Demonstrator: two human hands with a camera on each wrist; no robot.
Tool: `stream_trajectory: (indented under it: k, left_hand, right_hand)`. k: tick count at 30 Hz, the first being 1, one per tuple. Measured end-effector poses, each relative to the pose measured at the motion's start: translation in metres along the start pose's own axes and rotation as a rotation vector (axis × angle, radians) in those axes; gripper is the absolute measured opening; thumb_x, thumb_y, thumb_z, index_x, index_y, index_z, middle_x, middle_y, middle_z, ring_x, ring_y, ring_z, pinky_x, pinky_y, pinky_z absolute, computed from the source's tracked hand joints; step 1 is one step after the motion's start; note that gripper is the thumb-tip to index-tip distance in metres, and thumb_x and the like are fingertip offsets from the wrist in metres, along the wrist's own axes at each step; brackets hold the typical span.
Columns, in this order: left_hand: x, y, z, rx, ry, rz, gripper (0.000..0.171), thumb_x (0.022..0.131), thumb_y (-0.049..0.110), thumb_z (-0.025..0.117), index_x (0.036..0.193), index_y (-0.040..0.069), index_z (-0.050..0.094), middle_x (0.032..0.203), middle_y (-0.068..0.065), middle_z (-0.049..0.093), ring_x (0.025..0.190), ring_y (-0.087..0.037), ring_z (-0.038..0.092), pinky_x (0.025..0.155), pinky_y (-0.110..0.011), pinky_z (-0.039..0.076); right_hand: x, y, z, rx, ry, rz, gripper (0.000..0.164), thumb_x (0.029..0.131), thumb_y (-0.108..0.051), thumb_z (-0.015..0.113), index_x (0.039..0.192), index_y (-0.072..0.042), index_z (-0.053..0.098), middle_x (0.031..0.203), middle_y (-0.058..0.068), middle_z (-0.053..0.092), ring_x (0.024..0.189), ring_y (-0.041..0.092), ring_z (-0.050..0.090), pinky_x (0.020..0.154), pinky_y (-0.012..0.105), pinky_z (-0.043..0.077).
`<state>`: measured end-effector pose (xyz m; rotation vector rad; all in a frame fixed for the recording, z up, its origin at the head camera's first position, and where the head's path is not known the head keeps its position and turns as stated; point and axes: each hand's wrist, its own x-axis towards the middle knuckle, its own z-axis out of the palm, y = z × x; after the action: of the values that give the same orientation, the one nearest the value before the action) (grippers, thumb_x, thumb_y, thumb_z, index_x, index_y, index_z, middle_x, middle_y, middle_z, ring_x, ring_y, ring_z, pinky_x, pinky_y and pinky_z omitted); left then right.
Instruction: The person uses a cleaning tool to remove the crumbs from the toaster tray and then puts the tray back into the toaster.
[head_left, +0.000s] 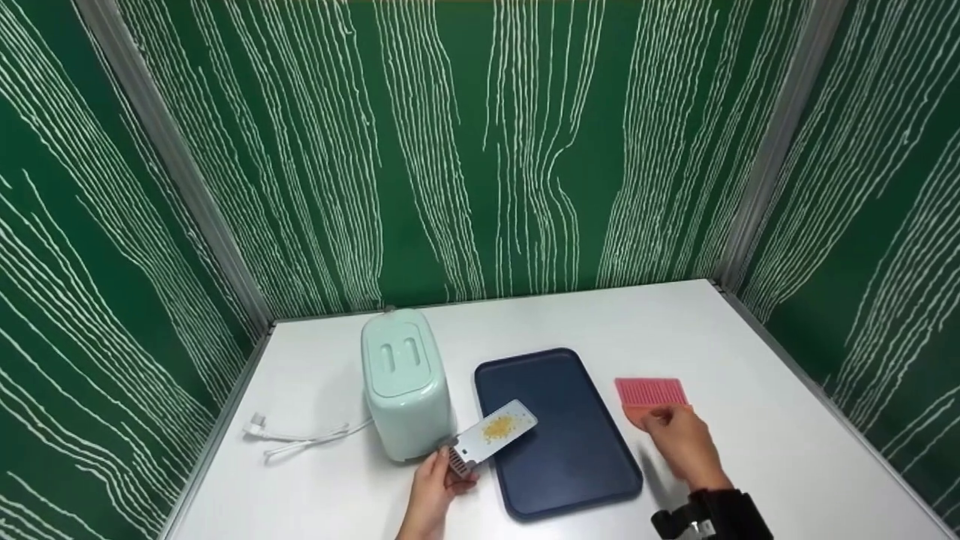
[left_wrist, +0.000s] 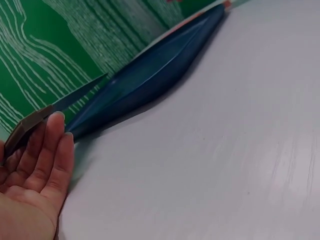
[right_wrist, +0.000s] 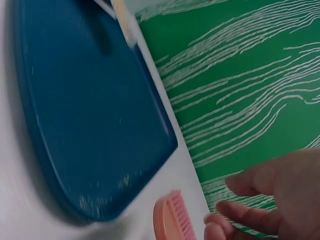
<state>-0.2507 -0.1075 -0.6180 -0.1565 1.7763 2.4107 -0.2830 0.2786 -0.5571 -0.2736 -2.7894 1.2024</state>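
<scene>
My left hand grips the grey slotted end of a crumb tray, whose flat white plate carries yellow crumbs. The plate's far end hangs over the left side of a dark blue serving tray. Edge-on, the crumb tray shows tilted above the blue tray's rim in the left wrist view. My right hand is beside a small brush with pink bristles and an orange handle. In the right wrist view, a gap separates the loosely bent fingers from the brush.
A mint-green toaster with a covered top stands left of the blue tray. Its white cord lies bundled on the white table. Green panels with white lines border the table's back and sides.
</scene>
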Motion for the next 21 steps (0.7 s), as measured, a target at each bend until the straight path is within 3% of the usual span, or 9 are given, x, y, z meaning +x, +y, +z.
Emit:
stream_trajectory:
  k: [3,9,13,16,21]
  left_hand:
    - [0.002,-0.003,-0.001,-0.008,0.006,-0.012,0.050,0.109,0.031,0.032,0.133,-0.011,0.044,0.094,-0.007,0.070,0.079,-0.016,0.068,0.077,-0.033,0.058]
    - [0.003,-0.005,-0.003,-0.022,0.005,-0.013,0.049,0.109,0.032,0.034,0.133,-0.010,0.045,0.095,-0.007,0.069,0.079,-0.017,0.068,0.077,-0.033,0.058]
    - [0.005,-0.005,-0.004,-0.010,-0.019,-0.001,0.049,0.109,0.032,0.034,0.134,-0.009,0.046,0.095,-0.008,0.070,0.079,-0.017,0.068,0.077,-0.033,0.058]
    - [0.004,-0.005,-0.004,-0.005,-0.027,0.000,0.049,0.109,0.031,0.034,0.135,-0.009,0.045,0.095,-0.008,0.069,0.079,-0.017,0.068,0.077,-0.033,0.058]
    - [0.002,-0.008,-0.004,-0.009,-0.037,0.009,0.049,0.109,0.030,0.034,0.134,-0.011,0.044,0.093,-0.008,0.070,0.077,-0.017,0.068,0.076,-0.032,0.059]
  right_hand:
    - [0.004,0.009,-0.008,-0.047,-0.042,0.025,0.052,0.093,-0.031,0.058,0.123,0.012,0.057,0.112,0.027,0.062,0.094,0.033,0.063,0.081,0.048,0.052]
    - [0.007,0.020,-0.017,-0.118,-0.064,0.078,0.065,0.090,-0.038,0.061,0.128,0.014,0.051,0.112,0.032,0.056,0.086,0.033,0.061,0.067,0.042,0.051]
    - [0.007,0.027,-0.019,-0.143,-0.083,0.118,0.056,0.088,-0.048,0.063,0.096,0.007,0.064,0.086,0.020,0.060,0.070,0.028,0.057,0.052,0.036,0.043]
    - [0.005,0.032,-0.016,-0.137,-0.123,0.136,0.047,0.087,-0.049,0.066,0.070,-0.005,0.062,0.063,0.007,0.058,0.055,0.020,0.051,0.047,0.031,0.036]
    - [0.005,0.039,-0.008,-0.166,-0.161,0.131,0.040,0.085,-0.035,0.068,0.056,-0.010,0.058,0.048,0.001,0.052,0.047,0.016,0.051,0.044,0.027,0.034]
